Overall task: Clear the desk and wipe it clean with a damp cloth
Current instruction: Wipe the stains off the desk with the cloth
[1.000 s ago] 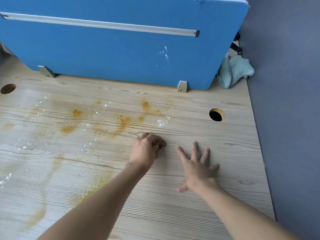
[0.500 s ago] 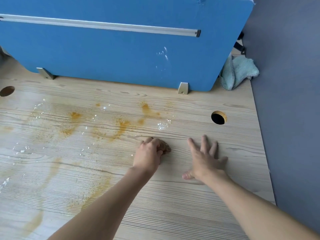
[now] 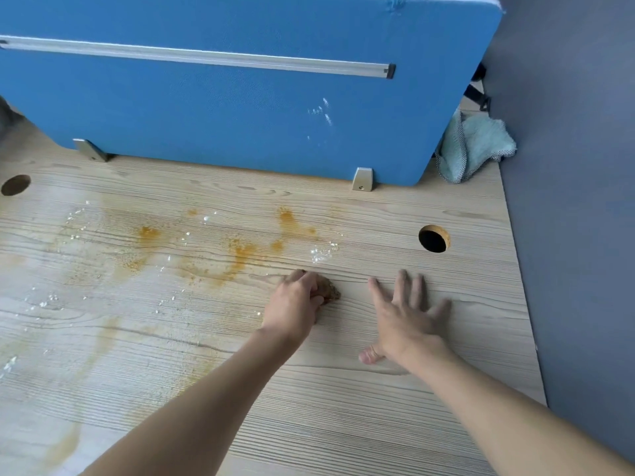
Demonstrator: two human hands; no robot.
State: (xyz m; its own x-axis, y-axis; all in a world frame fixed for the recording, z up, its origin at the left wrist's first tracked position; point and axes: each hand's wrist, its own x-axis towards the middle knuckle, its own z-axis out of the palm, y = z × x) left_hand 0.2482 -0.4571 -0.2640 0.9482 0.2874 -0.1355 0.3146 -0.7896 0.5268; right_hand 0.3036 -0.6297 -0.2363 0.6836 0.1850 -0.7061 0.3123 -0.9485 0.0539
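My left hand [image 3: 295, 310] curls its fingers round a brown wad [image 3: 330, 293] pressed to the desk [image 3: 343, 424]. My right hand [image 3: 405, 321] lies flat beside it, fingers spread, holding nothing. Clearing seems done, but wiping looks barely begun: orange stains [image 3: 240, 255] and white specks [image 3: 321, 255] spread left of and beyond my left hand. I count two holes, one [image 3: 434, 238] just beyond my right hand and one [image 3: 15, 184] far left. Farther off there is one blue panel [image 3: 240, 115], and one pale cloth [image 3: 477, 146] lies untouched.

The desk [image 3: 395, 424] is pale, matt, grained wood. The blue divider [image 3: 223, 115] looks fabric-covered, with a metal rail [image 3: 206, 58]. At upper right, a fluffy teal cloth [image 3: 481, 146].
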